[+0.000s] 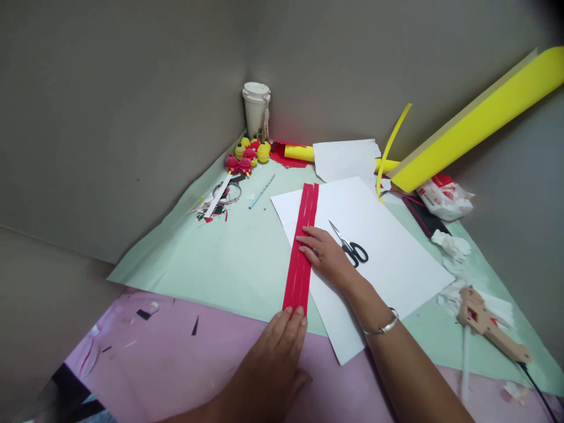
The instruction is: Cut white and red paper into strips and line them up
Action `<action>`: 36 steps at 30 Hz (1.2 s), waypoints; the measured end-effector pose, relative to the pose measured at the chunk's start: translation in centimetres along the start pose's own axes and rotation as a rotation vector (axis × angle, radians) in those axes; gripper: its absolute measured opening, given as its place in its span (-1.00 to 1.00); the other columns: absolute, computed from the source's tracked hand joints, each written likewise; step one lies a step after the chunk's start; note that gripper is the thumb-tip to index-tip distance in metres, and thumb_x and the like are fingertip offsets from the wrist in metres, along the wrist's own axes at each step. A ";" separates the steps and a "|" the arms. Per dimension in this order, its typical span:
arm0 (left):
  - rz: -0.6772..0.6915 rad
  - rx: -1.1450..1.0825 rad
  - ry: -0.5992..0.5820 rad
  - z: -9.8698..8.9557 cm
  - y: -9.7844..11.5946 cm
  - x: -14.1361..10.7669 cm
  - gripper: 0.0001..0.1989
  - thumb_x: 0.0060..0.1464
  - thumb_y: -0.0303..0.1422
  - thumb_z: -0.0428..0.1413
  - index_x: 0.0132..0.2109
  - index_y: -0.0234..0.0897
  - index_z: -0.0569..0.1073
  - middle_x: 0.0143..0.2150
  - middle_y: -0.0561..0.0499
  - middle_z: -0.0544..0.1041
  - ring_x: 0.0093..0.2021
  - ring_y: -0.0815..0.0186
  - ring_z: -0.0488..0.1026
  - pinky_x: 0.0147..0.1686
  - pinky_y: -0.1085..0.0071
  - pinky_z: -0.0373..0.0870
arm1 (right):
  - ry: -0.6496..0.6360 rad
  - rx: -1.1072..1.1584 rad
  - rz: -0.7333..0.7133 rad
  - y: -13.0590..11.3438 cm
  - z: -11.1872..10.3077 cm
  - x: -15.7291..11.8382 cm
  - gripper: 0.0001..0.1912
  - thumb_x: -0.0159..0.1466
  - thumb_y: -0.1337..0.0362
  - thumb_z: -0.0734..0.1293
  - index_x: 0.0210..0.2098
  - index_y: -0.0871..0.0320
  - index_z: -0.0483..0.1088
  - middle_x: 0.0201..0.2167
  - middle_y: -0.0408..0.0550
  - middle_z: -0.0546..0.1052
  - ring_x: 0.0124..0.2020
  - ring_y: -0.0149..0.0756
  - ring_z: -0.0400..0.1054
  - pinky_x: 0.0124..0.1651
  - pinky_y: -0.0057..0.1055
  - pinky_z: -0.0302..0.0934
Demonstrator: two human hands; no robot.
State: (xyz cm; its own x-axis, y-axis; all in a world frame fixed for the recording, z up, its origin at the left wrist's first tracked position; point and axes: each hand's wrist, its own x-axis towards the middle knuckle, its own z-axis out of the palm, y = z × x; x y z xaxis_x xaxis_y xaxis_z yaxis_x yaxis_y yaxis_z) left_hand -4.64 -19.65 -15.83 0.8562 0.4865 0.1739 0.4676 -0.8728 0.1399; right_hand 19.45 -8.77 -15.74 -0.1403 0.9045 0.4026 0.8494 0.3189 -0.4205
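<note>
Long red strips [294, 276] lie side by side, partly on the green sheet and partly on a large white sheet [396, 264]. My left hand [278, 346] rests at their near end, its fingers laid flat over the edge. Further up, my right hand [325, 251] is open, with its fingers spread across the middle of the strips. Black-handled scissors [352, 247] lie on the white sheet just beyond my right hand, blades slightly parted. Whether the strips are fully separate from one another I cannot tell.
At the back corner stand a white lidded cup [255, 111] and small red and yellow lanterns [247, 155]. A pencil [262, 191] and scraps lie left. To the right are a yellow roll [480, 117], a tissue pack [445, 197] and a glue gun [491, 329] with a cord.
</note>
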 end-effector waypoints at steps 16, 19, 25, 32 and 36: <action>0.024 -0.011 -0.014 -0.2 -0.1 0.1 -0.31 0.19 -0.28 0.06 0.37 -0.48 0.06 0.38 -0.22 0.15 0.36 0.00 0.08 0.30 0.17 0.04 | -0.025 -0.054 -0.032 -0.6 -0.4 -0.1 -0.68 0.39 0.29 0.21 0.00 0.16 0.54 0.13 0.20 0.43 0.16 -0.04 0.30 0.18 -0.08 0.28; 0.022 -0.018 -0.006 0.1 -0.2 0.0 -0.29 0.18 -0.29 0.06 0.37 -0.49 0.04 0.38 -0.22 0.15 0.36 -0.01 0.06 0.31 0.17 0.04 | -0.019 -0.039 -0.009 -0.8 -0.5 -0.1 -0.69 0.39 0.30 0.21 -0.01 0.19 0.54 0.16 0.19 0.42 0.16 -0.06 0.30 0.20 -0.11 0.27; 0.010 -0.018 -0.013 0.2 -0.1 0.1 -0.30 0.18 -0.30 0.05 0.38 -0.47 0.03 0.38 -0.20 0.15 0.37 0.00 0.06 0.29 0.17 0.08 | -0.019 -0.041 -0.027 -0.6 -0.4 -0.1 -0.68 0.39 0.29 0.20 0.00 0.17 0.52 0.16 0.13 0.43 0.18 -0.09 0.30 0.22 -0.11 0.25; 0.014 -0.037 -0.011 0.0 -0.1 0.1 -0.30 0.19 -0.31 0.05 0.38 -0.49 0.01 0.38 -0.21 0.16 0.36 -0.01 0.07 0.30 0.17 0.07 | -0.035 -0.048 -0.043 -0.6 -0.4 -0.1 -0.68 0.39 0.32 0.19 0.01 0.13 0.51 0.12 0.11 0.48 0.19 -0.05 0.30 0.24 -0.01 0.23; 0.010 -0.020 -0.008 0.2 -0.1 0.1 -0.30 0.21 -0.31 0.03 0.39 -0.48 -0.02 0.38 -0.21 0.15 0.37 0.00 0.05 0.30 0.16 0.06 | -0.044 -0.048 -0.012 -0.8 -0.4 -0.2 -0.67 0.40 0.32 0.18 0.02 0.14 0.51 0.14 0.09 0.46 0.20 -0.10 0.30 0.25 -0.09 0.25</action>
State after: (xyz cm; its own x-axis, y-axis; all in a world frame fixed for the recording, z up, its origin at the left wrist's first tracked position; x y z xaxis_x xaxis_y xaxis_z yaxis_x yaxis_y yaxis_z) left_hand -4.51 -19.54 -15.97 0.8626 0.4773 0.1675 0.4545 -0.8767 0.1576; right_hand 19.02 -9.31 -15.14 -0.1717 0.9126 0.3710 0.8706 0.3168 -0.3763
